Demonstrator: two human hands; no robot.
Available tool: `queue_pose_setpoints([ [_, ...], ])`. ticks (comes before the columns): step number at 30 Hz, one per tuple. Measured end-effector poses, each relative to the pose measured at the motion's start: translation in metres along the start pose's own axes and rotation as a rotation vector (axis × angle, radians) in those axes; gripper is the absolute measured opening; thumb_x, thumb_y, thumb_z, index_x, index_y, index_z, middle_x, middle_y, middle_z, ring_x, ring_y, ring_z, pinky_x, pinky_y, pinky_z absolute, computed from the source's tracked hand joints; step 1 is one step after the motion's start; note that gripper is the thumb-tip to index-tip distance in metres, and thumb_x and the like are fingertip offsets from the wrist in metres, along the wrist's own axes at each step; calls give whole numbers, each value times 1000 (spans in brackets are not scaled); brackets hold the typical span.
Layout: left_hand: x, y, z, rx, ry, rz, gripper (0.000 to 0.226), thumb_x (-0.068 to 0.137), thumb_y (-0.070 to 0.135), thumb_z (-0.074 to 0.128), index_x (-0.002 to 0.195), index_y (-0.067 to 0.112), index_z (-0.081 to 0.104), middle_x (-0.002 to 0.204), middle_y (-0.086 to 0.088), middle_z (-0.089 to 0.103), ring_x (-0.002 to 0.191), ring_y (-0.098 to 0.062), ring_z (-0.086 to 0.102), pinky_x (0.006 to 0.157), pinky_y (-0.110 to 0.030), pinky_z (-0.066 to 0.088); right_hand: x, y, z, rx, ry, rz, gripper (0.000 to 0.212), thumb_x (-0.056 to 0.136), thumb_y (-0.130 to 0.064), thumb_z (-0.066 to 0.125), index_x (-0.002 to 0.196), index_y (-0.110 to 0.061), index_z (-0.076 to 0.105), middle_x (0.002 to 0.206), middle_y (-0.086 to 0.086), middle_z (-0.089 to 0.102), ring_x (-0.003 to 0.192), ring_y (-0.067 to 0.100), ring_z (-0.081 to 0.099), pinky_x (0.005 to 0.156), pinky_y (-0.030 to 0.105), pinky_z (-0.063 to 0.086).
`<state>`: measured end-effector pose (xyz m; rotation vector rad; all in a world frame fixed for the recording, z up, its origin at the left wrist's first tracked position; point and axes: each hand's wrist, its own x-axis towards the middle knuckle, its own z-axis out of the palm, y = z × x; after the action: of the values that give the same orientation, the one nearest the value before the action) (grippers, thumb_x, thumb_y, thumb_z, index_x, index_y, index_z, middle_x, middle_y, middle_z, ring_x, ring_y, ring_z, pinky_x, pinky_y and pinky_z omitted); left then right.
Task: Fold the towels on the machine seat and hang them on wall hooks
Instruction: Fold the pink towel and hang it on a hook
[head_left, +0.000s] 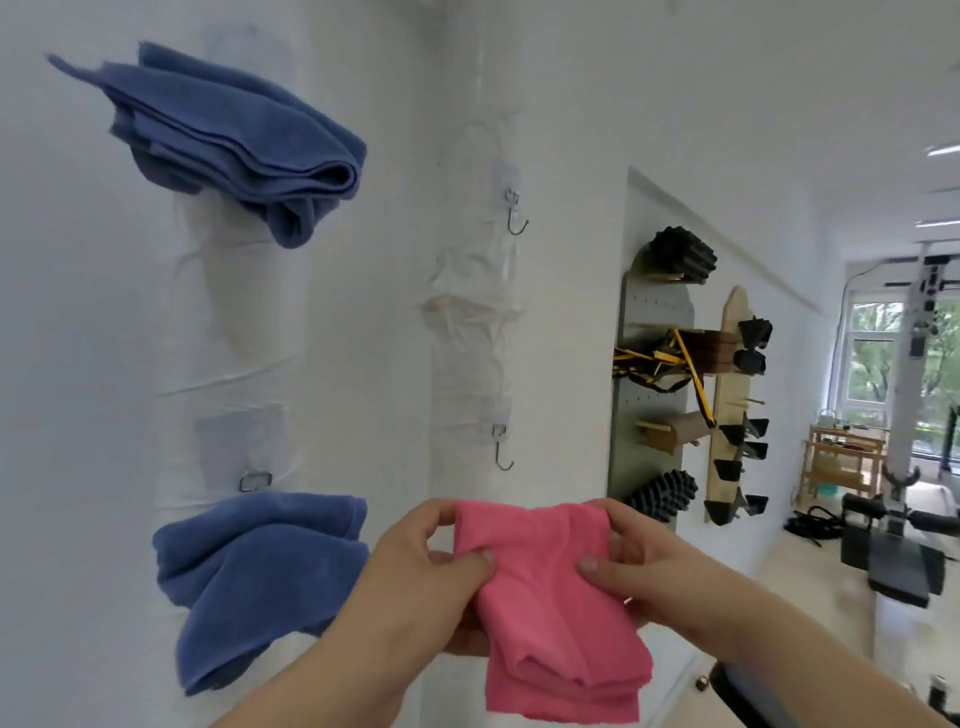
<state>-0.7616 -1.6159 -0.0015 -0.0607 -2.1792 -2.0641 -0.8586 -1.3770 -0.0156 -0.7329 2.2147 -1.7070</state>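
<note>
A folded pink towel (556, 608) hangs between my hands in front of the white wall. My left hand (421, 577) pinches its upper left edge, thumb on the front. My right hand (639, 566) pinches the upper right edge. Two metal wall hooks are bare: an upper hook (515, 218) and a lower hook (503, 457), the lower one just above the towel. A folded blue towel (234, 145) hangs high on the left. Another blue towel (260, 577) hangs below it under a metal hook (255, 480).
To the right, a pegboard (652, 374) carries black rollers and yellow-black straps. A wooden rack (730, 405) with black clips hangs beside it. Exercise machines (893, 551) and a wooden stand (841, 457) are farther right near the window.
</note>
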Motion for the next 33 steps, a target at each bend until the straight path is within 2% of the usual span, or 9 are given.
queue_pose_setpoints([
  [4,37,31,21,168,-11,151,42,92,-6,49,111,28,64,98,-18,72,74,-31,77,63,-42,66,30,-15,-47,158,76,-115,34,95,-16,69,128,-23,64,124,24,68,106,34,69,97,49,53],
  [7,73,44,23,284,-6,219,54,89,-11,42,115,32,63,103,-14,68,79,-31,76,63,-42,66,61,-21,-63,185,157,-183,27,96,-6,66,121,-16,66,113,15,74,94,25,68,80,37,54],
  [10,113,40,18,368,24,267,53,91,-13,40,108,23,74,110,-9,73,88,-28,76,69,-46,66,99,-23,-66,49,293,-193,23,94,1,65,100,-19,74,109,16,74,84,24,66,71,37,51],
  [15,157,31,14,633,174,374,50,91,-10,47,100,26,82,107,10,72,103,-8,68,88,-10,50,154,-30,-69,-21,416,-159,39,86,7,52,86,-21,78,82,2,73,65,15,62,49,24,48],
  [19,170,25,6,911,236,423,41,92,3,54,109,31,79,109,8,69,100,-14,64,95,-27,52,182,-24,-64,-60,420,-234,43,83,11,49,81,-20,79,85,-1,73,66,17,61,59,30,52],
  [23,171,13,5,1109,132,357,32,87,24,46,102,29,74,106,7,52,93,-17,62,89,-31,53,199,8,-60,-571,549,-437,45,83,9,56,80,-30,79,105,-7,64,84,8,61,80,20,49],
  [26,170,10,11,1213,120,355,23,90,35,46,98,28,67,109,6,47,94,-15,58,86,-35,55,199,21,-65,-1007,432,-378,28,93,-10,60,107,-25,79,118,-8,55,88,11,58,80,23,48],
  [29,172,12,16,1428,193,420,30,97,45,44,112,31,66,123,5,43,117,-18,43,95,-35,49,191,11,-64,-962,252,-250,27,95,-24,54,106,-22,78,113,-9,52,94,10,58,89,31,51],
  [33,177,12,27,1609,170,517,31,99,33,51,125,22,63,133,2,46,125,-22,39,99,-33,39,179,-10,-54,-937,151,-196,27,93,-26,52,97,-4,67,109,5,61,94,24,64,82,36,53],
])
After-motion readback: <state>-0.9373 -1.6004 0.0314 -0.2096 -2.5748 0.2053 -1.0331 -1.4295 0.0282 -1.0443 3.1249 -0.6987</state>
